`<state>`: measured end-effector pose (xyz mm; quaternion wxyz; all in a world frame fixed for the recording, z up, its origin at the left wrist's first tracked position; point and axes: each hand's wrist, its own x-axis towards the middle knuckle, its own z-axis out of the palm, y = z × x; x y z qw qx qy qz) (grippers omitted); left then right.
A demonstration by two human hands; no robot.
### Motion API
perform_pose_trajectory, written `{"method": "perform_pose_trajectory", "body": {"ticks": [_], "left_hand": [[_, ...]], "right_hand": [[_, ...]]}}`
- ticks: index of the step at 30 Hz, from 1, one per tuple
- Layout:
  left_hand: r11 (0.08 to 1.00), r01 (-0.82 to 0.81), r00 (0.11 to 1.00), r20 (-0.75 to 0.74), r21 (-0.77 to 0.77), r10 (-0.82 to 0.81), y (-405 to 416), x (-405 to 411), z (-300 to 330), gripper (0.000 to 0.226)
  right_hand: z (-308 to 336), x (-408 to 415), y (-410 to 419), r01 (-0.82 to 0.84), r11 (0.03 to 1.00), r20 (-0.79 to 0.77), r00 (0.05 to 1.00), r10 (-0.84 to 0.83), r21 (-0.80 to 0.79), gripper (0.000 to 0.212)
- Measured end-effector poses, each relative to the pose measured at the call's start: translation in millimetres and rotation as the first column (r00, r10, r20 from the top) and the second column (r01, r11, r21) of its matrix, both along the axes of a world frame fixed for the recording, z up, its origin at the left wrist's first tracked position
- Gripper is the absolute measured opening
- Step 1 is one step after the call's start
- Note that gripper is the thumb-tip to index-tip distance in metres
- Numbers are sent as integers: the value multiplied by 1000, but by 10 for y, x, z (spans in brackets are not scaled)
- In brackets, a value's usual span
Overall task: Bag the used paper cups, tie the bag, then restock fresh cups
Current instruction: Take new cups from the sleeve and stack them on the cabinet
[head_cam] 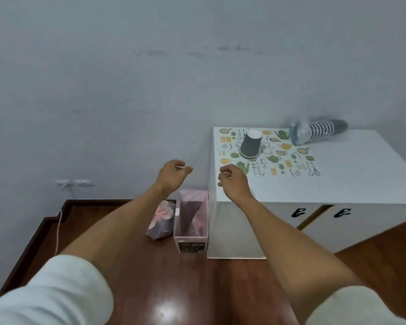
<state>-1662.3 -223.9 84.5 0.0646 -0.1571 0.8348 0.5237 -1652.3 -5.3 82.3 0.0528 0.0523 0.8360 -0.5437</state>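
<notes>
A short stack of dark grey paper cups [250, 146] stands upside down on the patterned mat [288, 158] on the white cabinet. A sleeve of grey cups in clear plastic [319, 131] lies on its side at the cabinet's back. On the floor a tied bag with used cups [161, 221] rests left of a small bin lined with a pink bag [192, 216]. My left hand [172, 175] hovers above the bin, fingers loosely curled, holding nothing. My right hand [232, 180] hangs at the cabinet's near left corner, fingers curled, nothing visible in it.
The white cabinet [361, 174] with two doors and dark handles stands against the wall at right. A wall socket [72, 183] with a white cable running down sits at left. Dark wooden floor with a raised step lies at the left.
</notes>
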Motion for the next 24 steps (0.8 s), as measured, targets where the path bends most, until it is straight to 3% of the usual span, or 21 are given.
{"method": "perform_pose_trajectory", "body": {"ticks": [12, 20, 24], "left_hand": [[999, 44, 998, -34, -23, -44, 2161, -15, 294, 62], [992, 119, 992, -34, -42, -121, 2952, -286, 354, 59], [985, 164, 985, -50, -45, -166, 3252, -546, 366, 40]], "right_hand": [[190, -210, 2151, -65, 997, -20, 998, 66, 34, 21], [203, -400, 2967, 1, 1000, -27, 1000, -1, 31, 20], [138, -574, 3307, 38, 998, -25, 999, -37, 49, 21]]}}
